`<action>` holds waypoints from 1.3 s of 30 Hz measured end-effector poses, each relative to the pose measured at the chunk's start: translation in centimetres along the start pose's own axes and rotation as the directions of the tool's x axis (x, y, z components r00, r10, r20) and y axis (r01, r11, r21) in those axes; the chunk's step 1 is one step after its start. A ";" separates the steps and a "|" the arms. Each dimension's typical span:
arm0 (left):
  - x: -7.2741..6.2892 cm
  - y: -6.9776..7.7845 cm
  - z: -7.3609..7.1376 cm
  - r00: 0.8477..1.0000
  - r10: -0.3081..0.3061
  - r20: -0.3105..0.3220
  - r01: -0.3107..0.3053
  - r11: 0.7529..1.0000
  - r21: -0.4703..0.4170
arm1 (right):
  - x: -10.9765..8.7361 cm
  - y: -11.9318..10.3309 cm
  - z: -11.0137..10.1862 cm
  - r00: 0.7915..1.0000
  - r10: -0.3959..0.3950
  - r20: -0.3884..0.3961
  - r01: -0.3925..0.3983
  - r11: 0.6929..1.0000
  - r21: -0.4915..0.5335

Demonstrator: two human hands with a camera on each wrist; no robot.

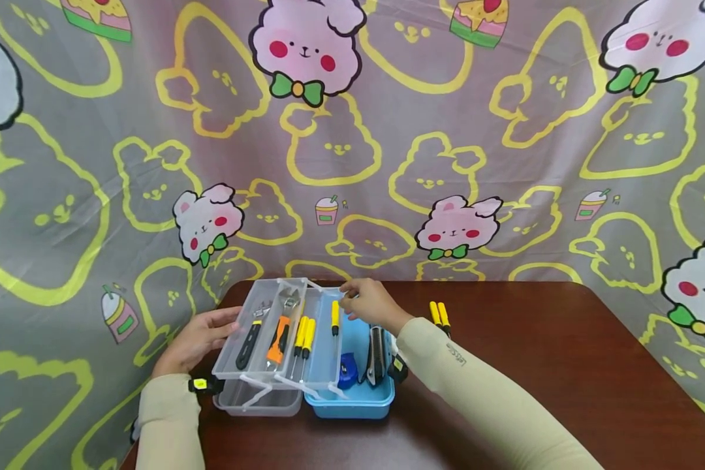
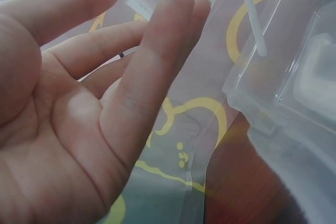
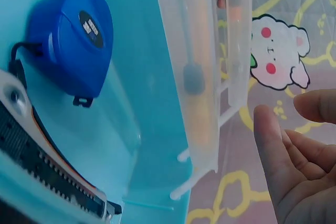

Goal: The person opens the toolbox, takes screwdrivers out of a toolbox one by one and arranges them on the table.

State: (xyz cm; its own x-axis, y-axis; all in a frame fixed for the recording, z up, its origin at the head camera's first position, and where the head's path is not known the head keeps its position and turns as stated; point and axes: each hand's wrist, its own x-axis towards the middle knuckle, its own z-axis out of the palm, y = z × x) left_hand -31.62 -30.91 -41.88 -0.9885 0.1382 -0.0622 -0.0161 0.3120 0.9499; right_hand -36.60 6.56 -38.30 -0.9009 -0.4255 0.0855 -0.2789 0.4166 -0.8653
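A toolbox with a light-blue base (image 1: 352,410) stands with its clear tray (image 1: 229,365) folded out to the left. My left hand (image 1: 196,339) touches the tray's left edge with nearly straight fingers. Over the box's back, my right hand (image 1: 371,303) has thumb and forefinger apart, with nothing between them. Just in front of it, a yellow-handled screwdriver (image 1: 335,318) lies in the tray's right compartment. Further left are two more screwdrivers (image 1: 304,336), an orange-handled tool (image 1: 279,339) and a black-handled wrench (image 1: 249,343). The blue base holds a blue tape measure (image 3: 73,40) and a utility knife (image 3: 52,156).
Two yellow-handled screwdrivers (image 1: 439,315) lie on the dark wooden table (image 1: 552,365), right of the box and partly behind my right forearm. A clear lower compartment (image 1: 258,408) sits under the tray. A patterned curtain (image 1: 388,163) rises behind and beside the table.
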 end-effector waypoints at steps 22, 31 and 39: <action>0.0 0.3 0.1 1.000 -0.028 -0.006 0.028 1.000 -0.005 | 0.3 -0.7 2.4 0.996 0.004 0.084 -0.006 1.000 0.025; -0.2 0.1 0.1 1.000 -0.016 -0.013 0.016 1.000 0.000 | 0.8 -0.4 3.8 0.995 0.002 0.102 -0.005 1.000 0.027; -0.2 0.3 0.3 1.000 0.000 -0.010 0.000 1.000 -0.007 | 1.0 -0.3 4.3 0.994 0.024 0.110 -0.020 0.999 -0.034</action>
State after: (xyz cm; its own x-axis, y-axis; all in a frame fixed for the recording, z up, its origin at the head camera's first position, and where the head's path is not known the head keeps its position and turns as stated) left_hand -31.35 -30.55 -41.70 -0.9899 0.1292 -0.0590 -0.0169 0.3051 0.9522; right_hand -36.00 2.54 -40.14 -0.8651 -0.5015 0.0097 -0.2717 0.4523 -0.8494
